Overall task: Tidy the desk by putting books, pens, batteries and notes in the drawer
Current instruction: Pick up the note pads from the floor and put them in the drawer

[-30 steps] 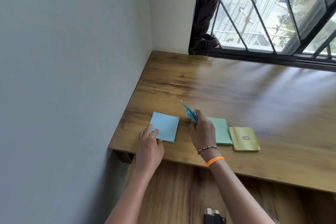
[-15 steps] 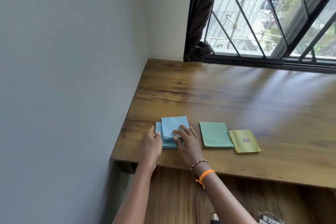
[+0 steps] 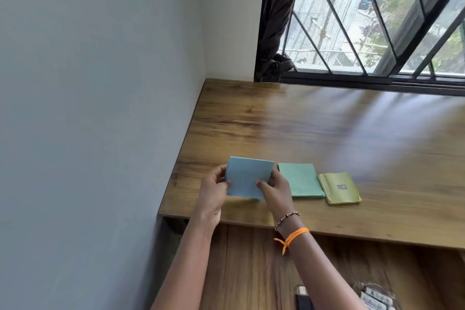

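I held the blue notes (image 3: 247, 177) between both hands above the near left corner of the desk (image 3: 327, 133): my left hand (image 3: 214, 196) pinched their left edge, my right hand (image 3: 275, 190) pinched their right edge, thumb on top. 2 more pads lay flat just to the right, the green notes (image 3: 300, 180) touching the yellow notes (image 3: 339, 187).

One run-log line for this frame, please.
phase: gathering notes | left hand and right hand: both grip blue notes above desk | green notes, yellow notes: lying on desk
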